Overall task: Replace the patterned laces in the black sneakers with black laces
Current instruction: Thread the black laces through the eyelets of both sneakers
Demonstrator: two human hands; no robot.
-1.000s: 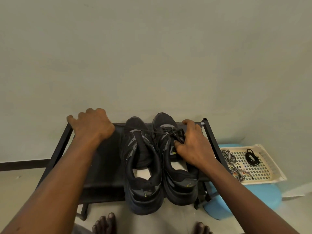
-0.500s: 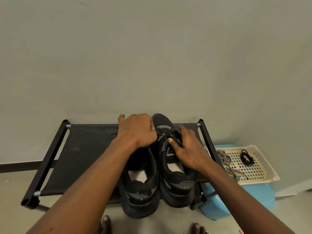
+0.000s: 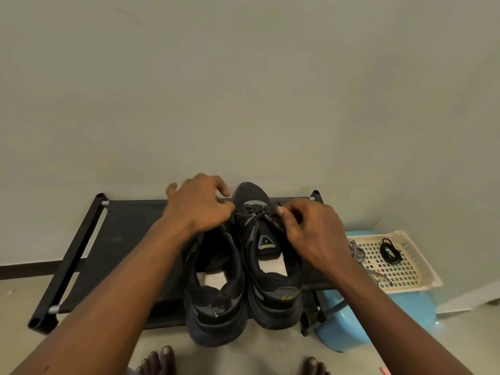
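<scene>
Black sneakers [image 3: 243, 266], black-and-white patterned laces [image 3: 357, 253], cream tray [image 3: 422, 261], blue stool [image 3: 378, 320].

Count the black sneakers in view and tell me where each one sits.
2, both on the black rack, side by side. The left sneaker lies partly under the left hand; the right sneaker has the right hand at its laces.

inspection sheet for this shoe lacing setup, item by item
surface: black fabric rack, both sneakers on it
job's things: right sneaker part-laced with black lace; left sneaker, lacing hidden by arm; patterned laces and coiled spare lace in tray
clutter: nothing seen
grips: left hand and right hand each pinch the lace at the right sneaker's toe end
cables: nothing seen
surroundings: plain wall, floor, blue stool under tray, bare toes at bottom edge
</scene>
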